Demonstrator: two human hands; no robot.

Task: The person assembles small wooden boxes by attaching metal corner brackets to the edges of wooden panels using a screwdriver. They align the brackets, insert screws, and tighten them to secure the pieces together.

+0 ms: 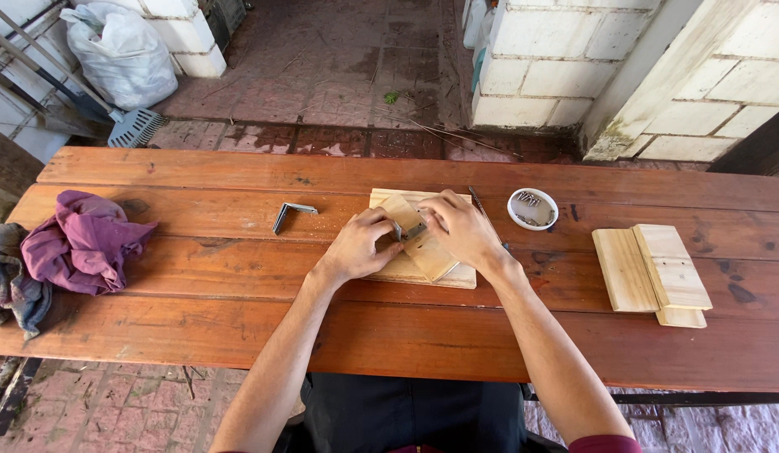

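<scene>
On the reddish plank table (238,277), left hand (362,245) and right hand (458,228) each grip, fingers pinched, a small grey metal bracket (413,230) atop pale wooden blocks (427,256).

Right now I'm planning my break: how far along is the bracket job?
Early. Both hands, left hand and right hand, press a metal bracket onto the wood pieces. A second bracket, the screws in the white dish and the stacked boards lie untouched.
</scene>
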